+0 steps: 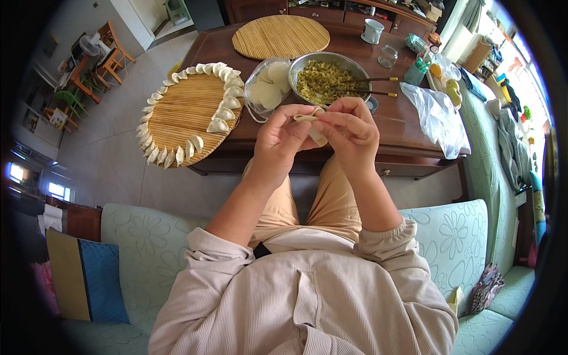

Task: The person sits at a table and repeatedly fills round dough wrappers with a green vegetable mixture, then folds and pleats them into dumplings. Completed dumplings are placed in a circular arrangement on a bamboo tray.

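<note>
Between my two hands is a folded dumpling wrapper, pinched at its upper edge and partly hidden by fingers. My left hand grips its left side, while my right hand pinches the right side with thumb and fingertips. Just beyond them stands a metal bowl of chopped filling, with a pair of chopsticks resting across its right rim. Round wrappers lie in a clear plastic bag left of the bowl. Farther left, shaped dumplings line the edge of a round woven tray.
Another round woven tray lies at the back of the wooden table. Towards the right are a mug, a glass jar and a crumpled plastic bag at the edge. A drawer sits below the tabletop, near my knees.
</note>
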Demonstrator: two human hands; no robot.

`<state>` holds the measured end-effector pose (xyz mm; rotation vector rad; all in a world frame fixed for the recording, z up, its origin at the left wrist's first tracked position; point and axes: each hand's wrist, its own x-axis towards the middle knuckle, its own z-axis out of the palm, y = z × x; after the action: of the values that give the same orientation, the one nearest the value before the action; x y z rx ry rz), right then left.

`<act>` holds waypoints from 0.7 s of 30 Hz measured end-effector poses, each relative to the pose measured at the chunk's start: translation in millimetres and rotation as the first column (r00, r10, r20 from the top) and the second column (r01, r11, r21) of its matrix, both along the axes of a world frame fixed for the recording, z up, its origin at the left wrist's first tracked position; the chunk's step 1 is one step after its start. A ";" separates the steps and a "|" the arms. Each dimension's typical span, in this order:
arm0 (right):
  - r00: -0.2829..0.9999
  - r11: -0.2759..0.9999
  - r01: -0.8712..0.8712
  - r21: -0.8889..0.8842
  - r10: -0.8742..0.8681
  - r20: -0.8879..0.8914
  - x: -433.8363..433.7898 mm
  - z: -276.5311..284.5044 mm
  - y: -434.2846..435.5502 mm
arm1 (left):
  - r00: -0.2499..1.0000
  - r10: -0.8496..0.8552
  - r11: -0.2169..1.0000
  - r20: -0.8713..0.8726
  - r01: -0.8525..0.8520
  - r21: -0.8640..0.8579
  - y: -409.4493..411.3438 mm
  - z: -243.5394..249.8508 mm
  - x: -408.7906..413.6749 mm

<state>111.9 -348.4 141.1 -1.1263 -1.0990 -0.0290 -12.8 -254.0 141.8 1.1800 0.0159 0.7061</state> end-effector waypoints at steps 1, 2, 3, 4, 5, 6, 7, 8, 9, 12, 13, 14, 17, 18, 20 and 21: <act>0.999 1.000 0.016 0.004 -0.016 0.034 -0.1 0.4 -0.1 | 1.000 0.015 1.000 -0.001 -0.015 0.005 -0.6 -0.3 0.3; 0.999 1.000 0.018 -0.007 -0.018 0.037 -1.0 2.7 -0.8 | 1.000 0.011 1.000 -0.005 -0.011 0.004 -0.2 -0.8 -0.1; 0.999 1.000 0.021 -0.018 -0.020 0.042 -2.3 6.8 -1.8 | 1.000 0.008 1.000 -0.007 -0.008 0.003 0.7 -1.3 -0.5; 0.999 0.999 0.023 -0.029 -0.021 0.046 -3.3 9.1 -2.1 | 1.000 0.004 1.000 -0.010 -0.004 0.003 1.2 -1.6 -0.8; 1.000 1.000 0.010 -0.023 -0.010 -0.010 -3.8 9.4 -1.8 | 1.000 0.006 1.000 -0.012 -0.006 0.004 1.0 -1.2 -1.0; 0.998 1.000 -0.002 -0.017 0.001 -0.066 -4.2 9.8 -1.2 | 1.000 0.008 1.000 -0.014 -0.008 0.005 0.7 -0.2 -1.2; 0.993 1.000 -0.014 -0.010 0.013 -0.121 -4.7 10.0 -0.6 | 1.000 0.010 1.000 -0.016 -0.010 0.007 0.3 0.6 -1.5; 0.987 0.999 -0.049 -0.002 0.048 -0.155 -6.1 10.1 -0.1 | 1.000 0.011 1.000 -0.017 -0.011 0.001 0.1 1.1 -1.9; 0.978 0.996 -0.084 0.006 0.084 -0.189 -7.9 10.3 0.2 | 1.000 0.013 1.000 -0.017 -0.013 -0.004 0.0 1.9 -2.2; 0.980 0.994 -0.107 -0.032 0.100 -0.175 -5.3 4.1 -0.8 | 1.000 0.023 1.000 -0.009 -0.023 -0.015 -0.7 2.9 -2.2; 0.984 0.993 -0.100 -0.057 0.090 -0.151 -4.1 1.9 -1.3 | 1.000 0.027 0.999 -0.005 -0.027 -0.018 -1.1 3.1 -1.9; 0.986 0.995 -0.094 -0.043 0.087 -0.141 -4.6 2.1 -1.2 | 0.999 0.037 0.999 -0.006 -0.038 -0.013 -1.3 3.6 -1.8; 0.992 0.998 -0.066 -0.024 0.063 -0.108 -7.6 4.1 -1.4 | 0.997 0.074 0.997 -0.004 -0.074 0.011 -2.6 5.4 -2.5; 0.995 0.998 -0.048 -0.033 0.045 -0.093 -9.7 8.0 -3.1 | 0.996 0.088 0.996 0.004 -0.088 0.026 -3.6 5.9 -3.1; 0.998 0.998 -0.019 -0.055 0.015 -0.069 -12.6 12.4 -5.4 | 0.992 0.125 0.991 0.004 -0.125 0.053 -5.4 6.3 -3.4; 0.998 0.998 -0.007 -0.069 0.003 -0.059 -13.8 13.1 -6.6 | 0.989 0.147 0.987 -0.004 -0.146 0.064 -6.9 5.8 -3.0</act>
<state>98.1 -355.0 154.3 -1.1789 -1.0565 0.0462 -15.8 -260.9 147.7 1.2520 0.0891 0.8360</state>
